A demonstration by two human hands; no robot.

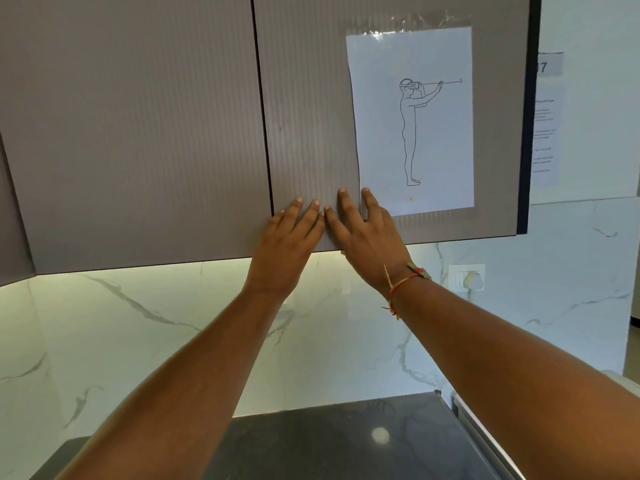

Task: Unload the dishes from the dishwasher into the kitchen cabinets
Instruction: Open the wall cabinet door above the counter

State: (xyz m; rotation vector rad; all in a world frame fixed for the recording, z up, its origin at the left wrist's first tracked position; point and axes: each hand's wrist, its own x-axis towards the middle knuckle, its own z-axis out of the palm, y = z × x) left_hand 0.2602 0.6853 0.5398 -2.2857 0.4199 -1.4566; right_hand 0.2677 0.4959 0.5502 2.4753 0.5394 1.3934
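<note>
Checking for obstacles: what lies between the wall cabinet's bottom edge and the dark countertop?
In the head view: white marble backsplash, a wall socket, and both forearms crossing it.

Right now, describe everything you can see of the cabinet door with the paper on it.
The door is grey-brown with fine vertical ribs, shut, no handle showing. A paper with a line drawing of a standing figure is taped to its right half. The left hand and right hand lie flat near its lower left corner.
</note>
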